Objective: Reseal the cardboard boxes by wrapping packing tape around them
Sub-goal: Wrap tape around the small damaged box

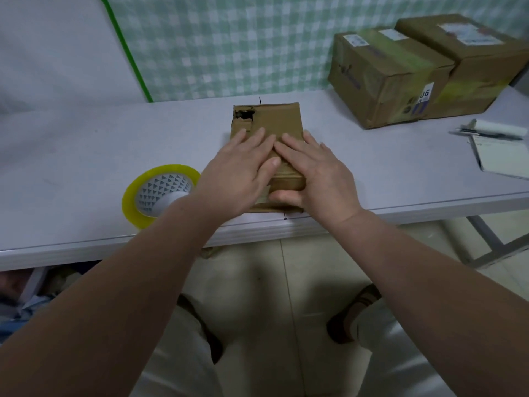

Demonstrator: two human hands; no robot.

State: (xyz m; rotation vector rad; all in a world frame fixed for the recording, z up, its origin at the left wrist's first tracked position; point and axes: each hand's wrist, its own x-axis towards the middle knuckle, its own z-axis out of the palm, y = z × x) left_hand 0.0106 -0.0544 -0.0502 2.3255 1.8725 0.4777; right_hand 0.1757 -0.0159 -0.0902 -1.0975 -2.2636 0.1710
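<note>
Pressing flat, torn-cornered cardboard box [273, 120]: left hand [237, 174], right hand [317, 173], both grips released, fingers straight.

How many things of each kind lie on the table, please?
Cardboard boxes: 3
Tape roll: 1
Pen: 1
Notepad: 1
Total: 6

The left hand [237, 173] and right hand [317, 173] cover the near half of the flat brown cardboard box [274, 118]. The left forearm [160, 242] hides part of the yellow tape roll [154, 190]. The rightmost brown carton [472, 67] and white notepad [503, 159] run past the right edge.
</note>
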